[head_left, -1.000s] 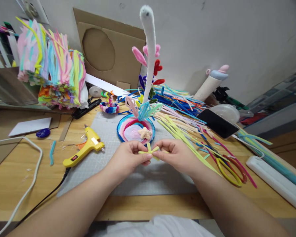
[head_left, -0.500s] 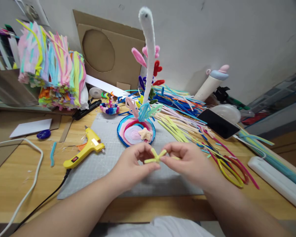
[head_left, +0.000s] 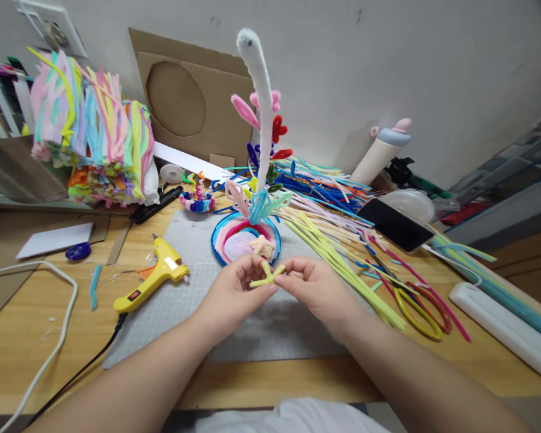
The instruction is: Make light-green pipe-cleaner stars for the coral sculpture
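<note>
Between both hands is a small yellow star shape bent from pipe cleaner (head_left: 267, 275), its points spreading outward. My left hand (head_left: 240, 290) pinches it from the left with thumb and fingers. From the other side, my right hand (head_left: 314, 290) grips it between thumb and forefinger. Just beyond the hands stands a round pipe-cleaner base (head_left: 220, 242) in blue, pink and white, with a cream star (head_left: 262, 246) on it. A tall white fuzzy stem (head_left: 262, 102) rises behind, with pink, red, purple and green loops along it.
A yellow glue gun (head_left: 155, 272) lies left on the grey cutting mat (head_left: 162, 328). Yellow-green pipe cleaners (head_left: 347, 270), scissors (head_left: 417, 313), a phone (head_left: 394, 224) and a white power strip (head_left: 500, 331) lie to the right. Bundled pipe cleaners (head_left: 94, 132) stand back left.
Both hands and the yellow star shape have shifted slightly left and up in view. My right hand has moved closer to the left, uncovering more of the yellow-green pipe cleaners.
</note>
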A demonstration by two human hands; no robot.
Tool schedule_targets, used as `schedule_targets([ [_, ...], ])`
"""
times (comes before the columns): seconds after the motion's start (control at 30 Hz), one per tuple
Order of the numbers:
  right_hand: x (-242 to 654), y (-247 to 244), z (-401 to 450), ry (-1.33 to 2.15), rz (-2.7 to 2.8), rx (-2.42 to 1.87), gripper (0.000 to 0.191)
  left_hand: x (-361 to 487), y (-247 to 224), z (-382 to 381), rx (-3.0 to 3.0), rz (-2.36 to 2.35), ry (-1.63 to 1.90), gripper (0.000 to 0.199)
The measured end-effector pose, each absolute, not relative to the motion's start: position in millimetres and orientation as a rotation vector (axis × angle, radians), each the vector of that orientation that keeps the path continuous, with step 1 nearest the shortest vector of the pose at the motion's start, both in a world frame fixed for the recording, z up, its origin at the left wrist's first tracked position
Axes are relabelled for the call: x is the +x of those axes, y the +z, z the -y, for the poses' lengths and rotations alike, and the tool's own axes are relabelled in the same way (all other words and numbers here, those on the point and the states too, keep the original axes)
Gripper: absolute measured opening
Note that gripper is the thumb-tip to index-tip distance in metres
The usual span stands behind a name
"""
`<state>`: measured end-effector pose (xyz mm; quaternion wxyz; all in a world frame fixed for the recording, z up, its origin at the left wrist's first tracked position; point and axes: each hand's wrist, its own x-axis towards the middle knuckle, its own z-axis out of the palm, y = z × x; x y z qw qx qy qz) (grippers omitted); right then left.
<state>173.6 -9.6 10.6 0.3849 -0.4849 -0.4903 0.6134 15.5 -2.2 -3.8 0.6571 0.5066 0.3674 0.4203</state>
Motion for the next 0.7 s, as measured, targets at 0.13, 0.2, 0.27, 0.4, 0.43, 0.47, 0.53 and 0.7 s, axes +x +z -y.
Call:
schedule_targets([
  [0.13,171.1,8.6,12.0,1.611,1.167,-1.197,0.028,13.5,1.5,2.4,1.097,-0.864,0.924,0.021],
  [0.2,169.5,7.6,12.7,1.63,1.136,-1.192,0.029,13.1,1.8,2.4,1.07,-0.882,0.924,0.021],
  [0.27,168.0,6.5,13.1,1.635,1.103,-1.192,0.031,13.2,0.7,2.5,1.038,-0.887,0.931,0.021],
  [0.4,166.4,2.7,14.3,1.607,1.08,-1.216,0.033,14.6,-1.4,2.8,0.964,-0.873,0.939,0.022],
  [0.43,166.1,1.5,14.6,1.587,1.086,-1.224,0.033,14.9,-1.4,2.7,0.958,-0.871,0.941,0.022],
  [0.47,165.8,0.3,14.9,1.565,1.095,-1.232,0.033,15.2,-1.2,2.6,0.964,-0.871,0.935,0.023],
  [0.53,165.7,-1.5,15.2,1.524,1.117,-1.243,0.032,15.0,-0.9,1.8,1.007,-0.886,0.911,0.024],
  [0.7,171.4,3.5,11.3,1.569,1.168,-1.234,0.031,11.0,-1.1,-0.6,1.105,-0.979,0.882,0.024],
])
